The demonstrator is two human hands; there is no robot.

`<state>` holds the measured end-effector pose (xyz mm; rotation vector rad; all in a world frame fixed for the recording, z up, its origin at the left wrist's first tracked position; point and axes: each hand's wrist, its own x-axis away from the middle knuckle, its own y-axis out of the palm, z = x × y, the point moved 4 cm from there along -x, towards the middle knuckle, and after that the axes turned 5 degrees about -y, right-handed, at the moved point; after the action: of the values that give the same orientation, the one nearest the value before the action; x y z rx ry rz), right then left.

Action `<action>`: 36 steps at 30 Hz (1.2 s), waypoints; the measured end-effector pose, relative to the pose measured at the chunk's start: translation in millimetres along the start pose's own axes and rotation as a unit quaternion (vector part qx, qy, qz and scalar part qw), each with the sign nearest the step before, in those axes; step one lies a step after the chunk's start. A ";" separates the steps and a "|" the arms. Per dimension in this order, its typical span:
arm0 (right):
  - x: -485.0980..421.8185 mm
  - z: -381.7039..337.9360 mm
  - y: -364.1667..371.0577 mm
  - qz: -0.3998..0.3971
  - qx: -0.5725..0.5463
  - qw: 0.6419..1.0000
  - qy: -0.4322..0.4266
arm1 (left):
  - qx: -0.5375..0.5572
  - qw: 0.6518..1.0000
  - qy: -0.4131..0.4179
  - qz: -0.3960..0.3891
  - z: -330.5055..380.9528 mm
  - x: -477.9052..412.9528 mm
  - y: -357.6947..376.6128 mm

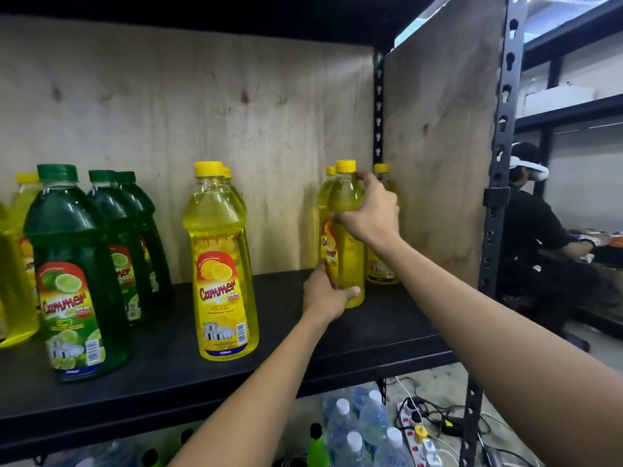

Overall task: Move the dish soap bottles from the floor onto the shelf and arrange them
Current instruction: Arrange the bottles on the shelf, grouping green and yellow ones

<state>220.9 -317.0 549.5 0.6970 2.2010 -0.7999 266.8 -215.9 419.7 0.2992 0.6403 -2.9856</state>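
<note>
Arranging step. Yellow bottle upright on shelf, right end, close beside other yellow bottles. Right hand curls round its shoulder; left hand clasps its base. Label faces left: next likely needs twist to front, in line with row.

The lemon dish soap bottle is yellow with a yellow cap and a red label. The lime dish soap bottle is green. The shelf is black, and its back board is pale brown wood.
</note>
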 end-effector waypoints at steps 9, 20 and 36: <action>-44.3 -0.6 84.4 -0.056 -0.031 0.998 0.021 | 0.023 0.997 -0.051 0.051 -18.3 -64.3 -16.1; -79.3 18.2 135.9 -0.094 -0.014 0.995 0.016 | 0.050 0.993 -0.033 0.098 -40.8 -108.5 -5.8; -114.4 6.6 140.5 -0.150 0.082 0.985 0.038 | 0.114 0.974 -0.093 0.170 -48.7 -116.5 -20.4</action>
<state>388.1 -255.8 583.4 0.4851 2.3610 -1.1343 387.0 -173.6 408.2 0.1236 0.2012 -2.7090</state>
